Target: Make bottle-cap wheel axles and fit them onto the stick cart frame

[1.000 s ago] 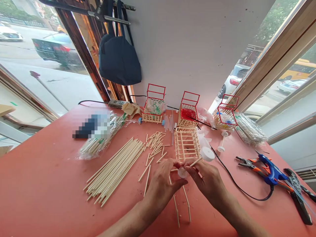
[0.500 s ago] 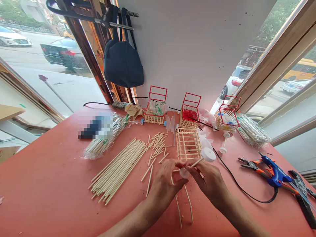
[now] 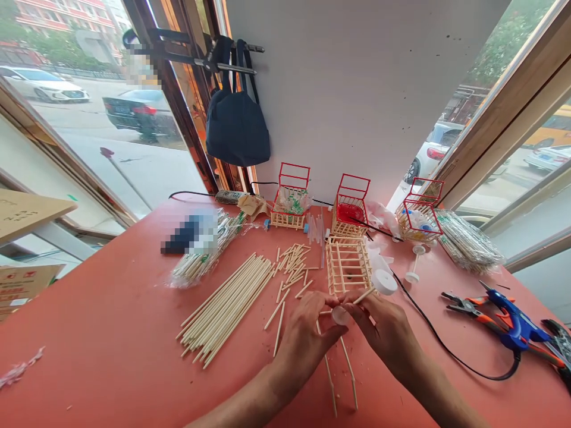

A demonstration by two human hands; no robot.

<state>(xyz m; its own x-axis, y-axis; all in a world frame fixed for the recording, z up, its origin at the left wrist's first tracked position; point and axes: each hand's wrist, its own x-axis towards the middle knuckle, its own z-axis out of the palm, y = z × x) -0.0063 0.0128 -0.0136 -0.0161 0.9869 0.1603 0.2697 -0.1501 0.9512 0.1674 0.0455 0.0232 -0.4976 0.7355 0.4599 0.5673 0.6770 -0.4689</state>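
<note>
My left hand (image 3: 307, 327) is closed around a small white plastic cap (image 3: 340, 315), gripped between thumb and fingers. My right hand (image 3: 384, 326) pinches a short wooden stick (image 3: 363, 296) that slants up to the right, its fingertips meeting the cap. Whether the stick enters the cap is hidden by the fingers. Just beyond my hands is a frame of wooden sticks (image 3: 350, 266) with a ladder-like side. Two long jointed sticks (image 3: 348, 364) extend toward me beneath my hands. A white round cap (image 3: 384, 282) lies beside the frame.
Long sticks (image 3: 227, 309) and short cut sticks (image 3: 292, 267) lie to the left. Three red-handled stick baskets stand at the back, one (image 3: 349, 211) holding red material. On the right are a blue glue gun (image 3: 513, 321), its black cable (image 3: 435, 328), pliers (image 3: 466, 306) and a two-wheeled axle (image 3: 416, 264).
The camera view has shifted, so the whole scene sits slightly farther right and lower. My hands keep the same grip on the cap and stick.
</note>
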